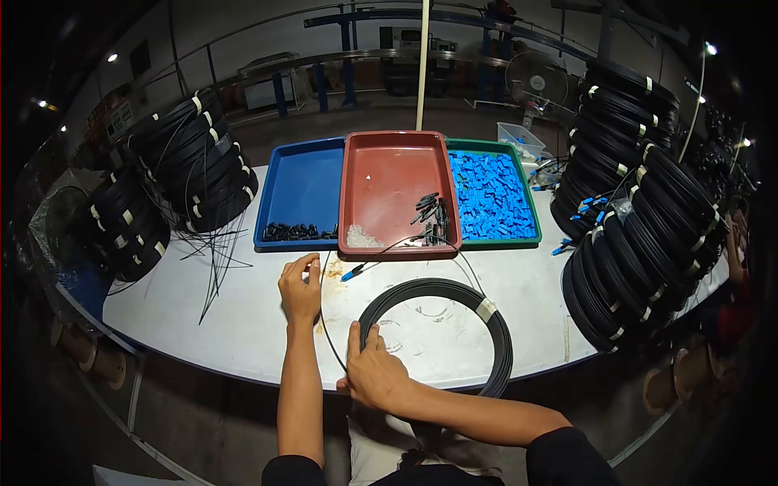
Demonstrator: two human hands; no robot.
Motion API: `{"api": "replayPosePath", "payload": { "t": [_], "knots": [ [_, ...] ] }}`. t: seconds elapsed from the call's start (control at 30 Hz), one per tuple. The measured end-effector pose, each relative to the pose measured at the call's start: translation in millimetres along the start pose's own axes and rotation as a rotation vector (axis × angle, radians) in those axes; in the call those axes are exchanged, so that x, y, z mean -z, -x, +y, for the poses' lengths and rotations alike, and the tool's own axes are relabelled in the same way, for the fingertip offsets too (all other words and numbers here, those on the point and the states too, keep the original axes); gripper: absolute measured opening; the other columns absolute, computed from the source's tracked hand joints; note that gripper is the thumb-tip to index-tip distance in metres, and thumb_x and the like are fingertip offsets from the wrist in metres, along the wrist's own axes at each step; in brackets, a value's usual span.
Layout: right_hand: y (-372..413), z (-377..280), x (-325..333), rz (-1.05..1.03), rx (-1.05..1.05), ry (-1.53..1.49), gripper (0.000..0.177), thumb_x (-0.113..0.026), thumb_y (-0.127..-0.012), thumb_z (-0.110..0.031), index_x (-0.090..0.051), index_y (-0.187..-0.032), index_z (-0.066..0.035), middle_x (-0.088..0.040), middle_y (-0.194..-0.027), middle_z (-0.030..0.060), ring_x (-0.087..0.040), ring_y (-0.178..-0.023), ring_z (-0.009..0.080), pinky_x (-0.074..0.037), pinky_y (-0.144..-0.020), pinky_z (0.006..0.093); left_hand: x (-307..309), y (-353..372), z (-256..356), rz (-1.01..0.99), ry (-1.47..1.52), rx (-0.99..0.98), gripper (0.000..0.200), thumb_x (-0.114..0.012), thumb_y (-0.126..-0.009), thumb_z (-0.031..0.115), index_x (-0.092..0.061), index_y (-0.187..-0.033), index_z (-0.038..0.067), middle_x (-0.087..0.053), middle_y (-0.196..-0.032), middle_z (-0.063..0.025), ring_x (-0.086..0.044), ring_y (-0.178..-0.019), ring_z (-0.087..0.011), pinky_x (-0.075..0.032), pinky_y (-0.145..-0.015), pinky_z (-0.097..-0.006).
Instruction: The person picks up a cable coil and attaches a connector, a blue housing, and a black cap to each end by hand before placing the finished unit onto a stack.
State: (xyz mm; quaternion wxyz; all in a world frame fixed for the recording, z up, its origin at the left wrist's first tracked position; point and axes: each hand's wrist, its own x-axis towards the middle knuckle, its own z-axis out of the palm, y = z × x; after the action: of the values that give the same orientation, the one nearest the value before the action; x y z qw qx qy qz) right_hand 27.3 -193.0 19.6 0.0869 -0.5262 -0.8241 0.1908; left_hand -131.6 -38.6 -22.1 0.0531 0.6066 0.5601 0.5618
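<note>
Right hand [373,371] at near edge of table [227,332], fingers together, clamped on left rim of black cable coil [496,332]. Left hand [300,287] just beyond, thumb and forefinger pinched on loose cable end [322,317]. Farther back: blue tray [296,186], red tray [393,174], green tray [532,212].

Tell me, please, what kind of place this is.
Probably a cable assembly workshop. Stacks of black coils stand on both ends of the table, three trays hold small connector parts, and the left hand and right hand handle one loose coil.
</note>
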Motion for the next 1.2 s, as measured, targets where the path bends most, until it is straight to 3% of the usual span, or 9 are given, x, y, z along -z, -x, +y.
{"api": "replayPosePath", "payload": {
  "t": [0.07,0.3,0.43,0.57,0.6,0.7,0.93,1.1,1.2],
  "knots": [
    [-2,0,-4,0.005,0.023,0.067,0.094,-0.076,-0.081,-0.014,-0.019,-0.145,0.024,-0.028,-0.129,0.0641,-0.057,-0.112,0.0643,-0.06,-0.084,0.0462,-1,0,0,0.013,0.006,-0.012,0.017,-0.065,-0.095,0.015,-0.076,-0.102,0.004,-0.075,-0.095,-0.011,-0.067,-0.089,-0.0254,-0.052,-0.083,-0.039],
    [-5,13,3,0.047,0.154,-0.054,0.083,-0.07,-0.076,-0.002,-0.026,-0.141,0.027,-0.034,-0.116,0.0668,-0.064,-0.089,0.0638,-0.061,-0.073,0.0463,-2,-6,-13,0.2,0.029,-0.1,0.022,-0.061,-0.097,0.019,-0.075,-0.105,0.004,-0.075,-0.1,-0.0104,-0.066,-0.091,-0.0271,-0.05,-0.084,-0.0394],
    [20,6,69,0.07,0.193,-0.32,0.076,-0.07,-0.083,-0.008,-0.031,-0.141,0.024,-0.06,-0.096,0.045,-0.068,-0.08,0.0512,-0.054,-0.093,0.0428,2,-9,-8,0.487,0.067,-0.081,0.031,-0.055,-0.101,0.023,-0.069,-0.119,0.002,-0.073,-0.113,-0.011,-0.064,-0.099,-0.0267,-0.048,-0.084,-0.0374],
    [50,6,138,0.137,0.227,-0.591,0.074,-0.075,-0.085,-0.017,-0.042,-0.147,0.01,-0.066,-0.121,0.0269,-0.069,-0.103,0.0302,-0.048,-0.1,0.0325,-11,-11,-32,0.388,0.28,-0.041,0.033,-0.052,-0.103,0.024,-0.064,-0.121,-0.001,-0.067,-0.116,-0.0133,-0.059,-0.091,-0.0225,-0.046,-0.08,-0.0338],
    [53,13,144,0.172,0.231,-0.766,0.073,-0.076,-0.085,-0.019,-0.046,-0.146,0.008,-0.064,-0.128,0.0204,-0.063,-0.113,0.0229,-0.05,-0.097,0.0329,-7,-8,-13,0.343,0.267,-0.034,0.032,-0.053,-0.103,0.024,-0.064,-0.118,-0.002,-0.066,-0.112,-0.0126,-0.057,-0.087,-0.021,-0.045,-0.078,-0.0328],
    [73,19,172,0.235,0.227,-1.208,0.075,-0.076,-0.082,-0.014,-0.045,-0.147,0.006,-0.066,-0.119,0.0174,-0.068,-0.091,0.0178,-0.057,-0.08,0.0281,-8,-3,0,0.2,0.23,-0.107,0.031,-0.054,-0.101,0.026,-0.063,-0.114,-0.002,-0.064,-0.104,-0.0131,-0.058,-0.087,-0.0229,-0.045,-0.078,-0.0337],
    [84,97,165,0.34,0.46,-1.94,0.074,-0.05,-0.078,0.001,-0.028,-0.147,0.017,-0.041,-0.141,0.0423,-0.056,-0.126,0.0486,-0.067,-0.079,0.0451,-9,5,11,-0.034,0.179,-0.191,0.041,-0.056,-0.099,0.039,-0.063,-0.114,0.002,-0.062,-0.098,-0.0151,-0.06,-0.091,-0.029,-0.046,-0.078,-0.0389],
    [88,165,151,0.422,0.538,-1.842,0.068,-0.051,-0.089,-0.009,-0.027,-0.148,0.015,-0.041,-0.136,0.0473,-0.07,-0.102,0.0441,-0.069,-0.06,0.0372,-17,11,11,-0.315,0.226,-0.038,0.04,-0.056,-0.1,0.034,-0.058,-0.127,0.004,-0.068,-0.079,-0.0095,-0.063,-0.065,-0.0242,-0.05,-0.062,-0.0359],
    [89,198,142,0.533,0.366,-1.692,0.061,-0.059,-0.091,-0.015,-0.037,-0.143,0.009,-0.057,-0.122,0.0409,-0.063,-0.053,0.0197,-0.051,-0.039,0.0228,-19,10,15,-0.436,0.329,-0.001,0.045,-0.057,-0.1,0.037,-0.055,-0.132,0.005,-0.072,-0.096,-0.0159,-0.071,-0.084,-0.0223,-0.056,-0.074,-0.034]
  ]
}}
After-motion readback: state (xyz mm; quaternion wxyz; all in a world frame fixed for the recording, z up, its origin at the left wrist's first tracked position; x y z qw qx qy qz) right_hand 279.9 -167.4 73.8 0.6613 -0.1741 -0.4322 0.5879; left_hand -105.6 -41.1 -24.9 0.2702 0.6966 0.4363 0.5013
